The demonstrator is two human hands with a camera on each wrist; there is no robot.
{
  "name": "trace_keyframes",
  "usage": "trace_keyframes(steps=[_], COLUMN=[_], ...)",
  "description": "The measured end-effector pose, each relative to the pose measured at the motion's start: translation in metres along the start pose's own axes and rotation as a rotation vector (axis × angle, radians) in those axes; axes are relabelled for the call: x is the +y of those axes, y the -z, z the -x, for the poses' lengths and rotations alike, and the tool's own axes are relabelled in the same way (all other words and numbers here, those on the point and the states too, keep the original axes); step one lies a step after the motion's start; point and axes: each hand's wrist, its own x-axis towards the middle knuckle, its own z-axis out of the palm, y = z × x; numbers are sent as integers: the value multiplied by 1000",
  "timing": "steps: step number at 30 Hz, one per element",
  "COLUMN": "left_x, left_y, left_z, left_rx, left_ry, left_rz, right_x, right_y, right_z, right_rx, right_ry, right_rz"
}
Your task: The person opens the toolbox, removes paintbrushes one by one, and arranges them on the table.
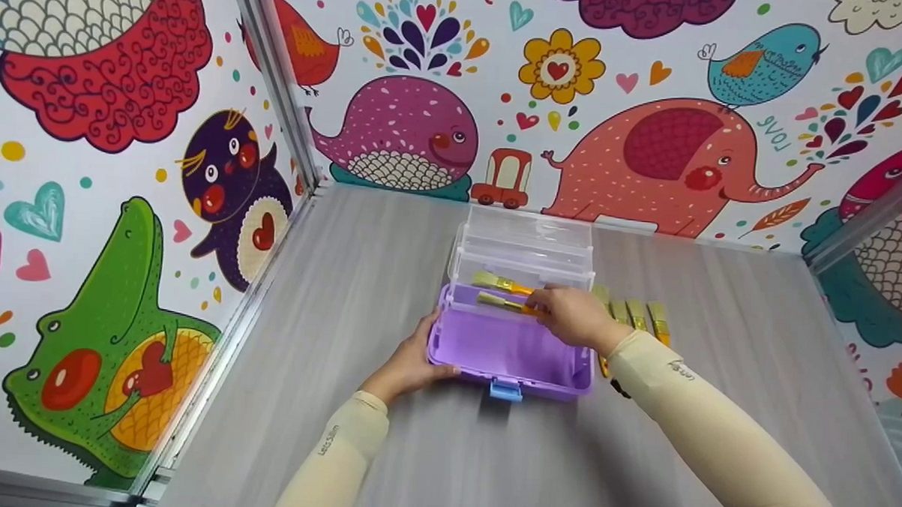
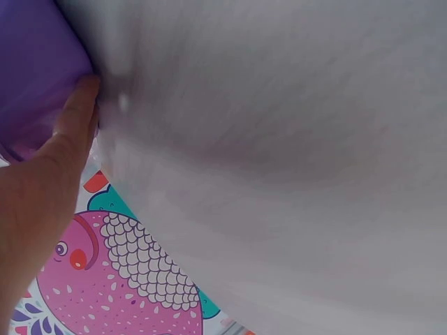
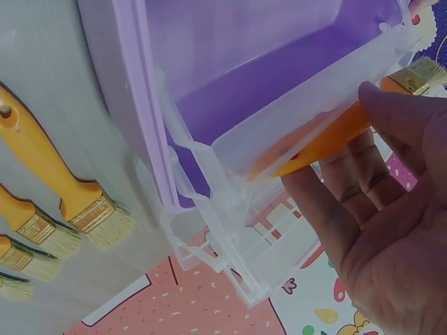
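Note:
A purple toolbox (image 1: 504, 342) with a blue latch (image 1: 505, 390) stands with its lid raised and its clear trays (image 1: 526, 249) folded out behind. My left hand (image 1: 409, 365) holds its left front corner, the thumb at the front rim and the fingers along the outer wall (image 2: 42, 77). Over the trays, my right hand (image 1: 572, 315) pinches a paintbrush by its orange handle (image 3: 335, 143) between thumb and fingers, bristles pointing left in the head view. Two pale-bristled brush heads show there, the farther (image 1: 495, 281) and the nearer (image 1: 494, 300); the right hand hides their handle ends.
Several orange-handled paintbrushes (image 3: 56, 164) lie in a row on the grey table (image 1: 345, 280), right of the toolbox and partly hidden by the right forearm (image 1: 715, 420). Walls printed with cartoon animals (image 1: 649, 163) border the table at the back and sides.

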Motion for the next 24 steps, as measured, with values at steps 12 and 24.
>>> trace_keyframes(steps=[12, 24], left_x=[-5, -3], left_y=[-2, 0], left_z=[-2, -1], left_rx=[7, 2], left_ry=[-50, -19], left_rz=[-30, -21], right_x=[10, 26], right_y=[23, 56], right_z=[11, 38], right_rx=[17, -19], right_ry=[-9, -100], right_rz=[40, 23])
